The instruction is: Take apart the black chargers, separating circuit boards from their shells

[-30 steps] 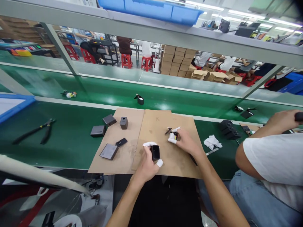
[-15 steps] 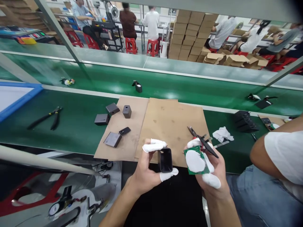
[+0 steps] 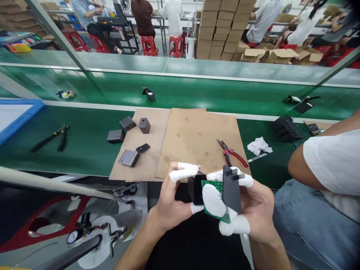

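Observation:
My left hand, with white finger covers on, grips a black hollow plastic housing between thumb and fingers. In my right hand, also with white finger covers, is a green circuit board with a white oval pad on its face. A black end plate with two metal prongs stands along the board's right side, between the same fingers. The board's left edge is right at the housing's opening; whether it is inside I cannot tell. Red-and-black pliers lie just beyond my right hand.
Brown cardboard covers the bench. Grey housings and a small black plate lie left, beyond them black-handled pliers. At right are a crumpled white cloth, stacked black parts and a co-worker's arm. A green conveyor runs behind.
My right hand has brought the board left, up to the housing. The prong plate has swung upright beside the board, and the red-handled pliers now show fully. The view has shifted slightly.

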Action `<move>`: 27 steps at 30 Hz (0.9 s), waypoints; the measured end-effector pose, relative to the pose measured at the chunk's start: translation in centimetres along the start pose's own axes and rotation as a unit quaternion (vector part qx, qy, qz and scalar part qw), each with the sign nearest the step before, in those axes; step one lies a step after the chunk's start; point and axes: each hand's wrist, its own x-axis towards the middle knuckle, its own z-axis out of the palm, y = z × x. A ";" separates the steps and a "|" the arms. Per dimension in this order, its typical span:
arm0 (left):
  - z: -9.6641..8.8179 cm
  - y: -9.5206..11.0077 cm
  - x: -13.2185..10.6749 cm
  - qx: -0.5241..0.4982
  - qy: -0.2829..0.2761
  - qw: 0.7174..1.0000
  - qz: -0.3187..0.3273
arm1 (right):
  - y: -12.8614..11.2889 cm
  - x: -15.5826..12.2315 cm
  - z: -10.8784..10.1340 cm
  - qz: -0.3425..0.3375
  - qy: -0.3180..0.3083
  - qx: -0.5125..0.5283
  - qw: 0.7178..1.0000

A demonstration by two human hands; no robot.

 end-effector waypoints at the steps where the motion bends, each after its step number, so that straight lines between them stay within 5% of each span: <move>1: 0.1 0.1 0.0 0.000 -0.005 1.000 0.008 | 0.1 -0.1 -0.1 -0.005 -0.010 -0.012 1.000; 27: 0.5 0.3 0.5 0.036 -0.016 0.999 0.033 | 1.3 -0.4 -0.8 -0.022 -0.056 -0.095 0.994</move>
